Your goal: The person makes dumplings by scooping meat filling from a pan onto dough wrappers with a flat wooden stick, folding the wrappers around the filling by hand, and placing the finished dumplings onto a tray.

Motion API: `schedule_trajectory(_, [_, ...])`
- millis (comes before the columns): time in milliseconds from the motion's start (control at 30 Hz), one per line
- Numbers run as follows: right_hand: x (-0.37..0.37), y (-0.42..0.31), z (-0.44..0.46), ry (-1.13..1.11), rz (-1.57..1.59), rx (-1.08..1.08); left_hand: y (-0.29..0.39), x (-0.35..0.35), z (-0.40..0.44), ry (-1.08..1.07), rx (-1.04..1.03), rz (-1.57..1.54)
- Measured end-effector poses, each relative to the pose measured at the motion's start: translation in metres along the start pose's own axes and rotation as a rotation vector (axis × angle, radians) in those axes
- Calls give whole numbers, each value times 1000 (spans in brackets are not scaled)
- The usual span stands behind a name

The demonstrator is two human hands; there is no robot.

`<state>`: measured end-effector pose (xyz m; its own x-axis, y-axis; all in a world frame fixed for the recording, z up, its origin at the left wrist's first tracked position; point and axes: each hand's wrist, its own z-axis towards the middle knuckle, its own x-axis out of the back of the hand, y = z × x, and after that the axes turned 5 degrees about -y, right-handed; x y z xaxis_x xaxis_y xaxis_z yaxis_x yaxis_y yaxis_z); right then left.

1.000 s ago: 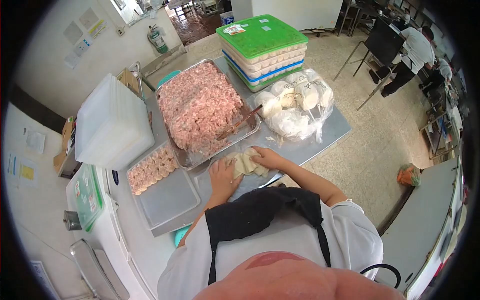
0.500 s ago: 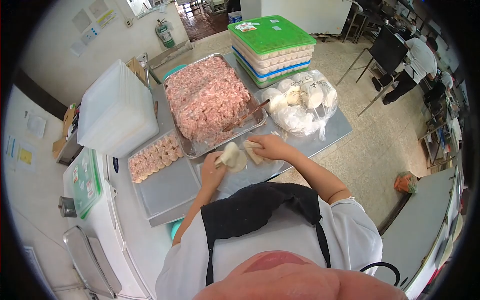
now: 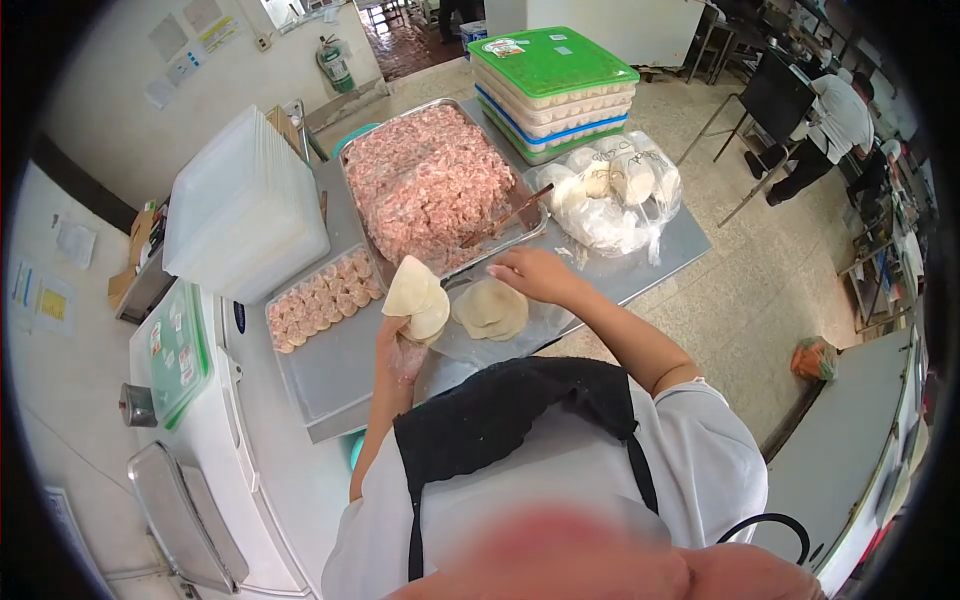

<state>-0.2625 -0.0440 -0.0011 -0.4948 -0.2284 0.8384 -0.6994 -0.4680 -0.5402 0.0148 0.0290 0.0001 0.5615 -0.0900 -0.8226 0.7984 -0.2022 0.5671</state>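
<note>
At the near edge of the grey metal table (image 3: 680, 240), now holds up a fan of thin, pale, round dough wrappers (image 3: 417, 300) in the bare left hand (image 3: 403, 352), clamped between thumb and fingers. Leaves the rest lying just beside in a flat, pale, round wrapper stack (image 3: 490, 310), no longer gripped by the bare right hand (image 3: 535, 272), now raised near its far edge with fingers loosely bent; whether touching the small dark object (image 3: 458, 282) alongside, cannot tell. Seems to mean wrappers parted into two lots, one in the grasp, one on the table. Count one fan, at least two wrappers showing; one table stack, too overlapped to number; one silver metal tray (image 3: 540, 222) of pink minced meat (image 3: 425, 180); one shallow, greyish plastic tray (image 3: 325, 375) with rows of meat-topped dough pieces (image 3: 320, 300), too small to count; one clear plastic bag (image 3: 605, 235) of white rounds; one pile of translucent white plastic trays (image 3: 245, 200); one green plastic lid (image 3: 555, 65) on stacked boxes.
</note>
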Motion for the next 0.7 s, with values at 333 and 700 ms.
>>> schedule_trajectory(333, [24,-30,30,-115,789,-91,-29,-60,45,-165,148,116])
schedule_trajectory(700, [-3,-47,34,61,410,536,-27,-69,62,-116,367,-507])
